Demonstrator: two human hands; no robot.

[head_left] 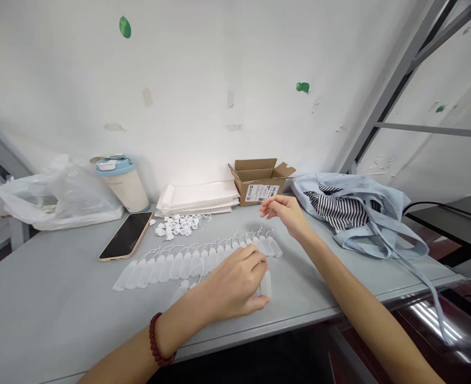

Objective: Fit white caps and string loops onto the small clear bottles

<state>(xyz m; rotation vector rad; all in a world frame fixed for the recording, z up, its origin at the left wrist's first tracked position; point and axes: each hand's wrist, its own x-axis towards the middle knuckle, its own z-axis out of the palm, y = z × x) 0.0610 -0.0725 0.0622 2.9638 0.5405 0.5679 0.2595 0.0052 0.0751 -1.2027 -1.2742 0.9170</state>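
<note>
The left hand (238, 280) is curled over the near bottles (267, 285), which point from near to far; I cannot tell whether it grips one. The right hand (284, 213) is apart, farther right, before the box (243, 186), its hold unclear. Beyond the left hand lies the row of bottles (164, 268), then white caps (185, 229); the left wrist (189, 314) hides some near bottles.

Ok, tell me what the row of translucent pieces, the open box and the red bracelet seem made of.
Row of translucent pieces: probably plastic, matte; they look milky and partly see-through.
Open box: likely cardboard, dull; it is brown with folded-out flaps.
Red bracelet: rounded beads, seemingly smooth; wood, stone or plastic, I can't tell.
</note>
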